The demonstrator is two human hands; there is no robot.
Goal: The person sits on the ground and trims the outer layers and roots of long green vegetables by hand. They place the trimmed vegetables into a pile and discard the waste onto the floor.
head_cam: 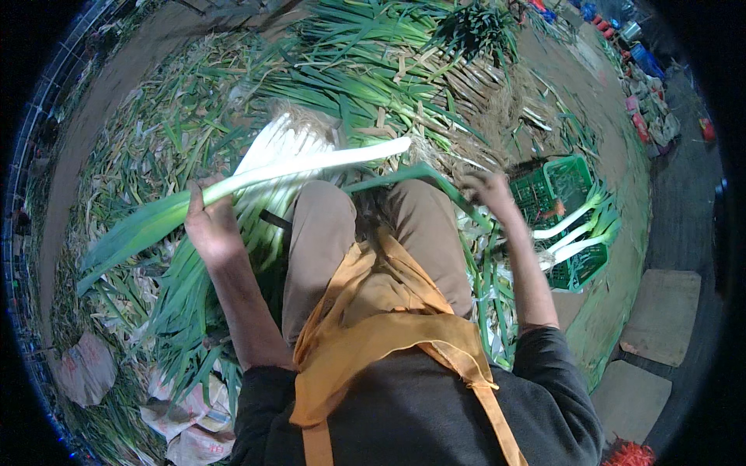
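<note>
My left hand [213, 224] grips a leek [280, 169] around the lower part of its green leaves. The leek's white shank points right across my knees, and its leaves trail to the left. Above and behind it, a pile of trimmed white leeks [285, 137] with fringed roots lies beside my left knee. My right hand [489, 192] is blurred just right of my right knee. A long bent green leaf [422, 170] runs over my knees and passes close to its fingers; whether they hold it cannot be told.
At right stands a green plastic crate [568, 175] with several short-cut leeks [577, 236] across it. Untrimmed leeks [379, 87] with muddy roots are heaped ahead. Leaf scraps [157, 140] cover the ground at left. Sacks [192, 413] lie at lower left, flat boards [661, 317] at right.
</note>
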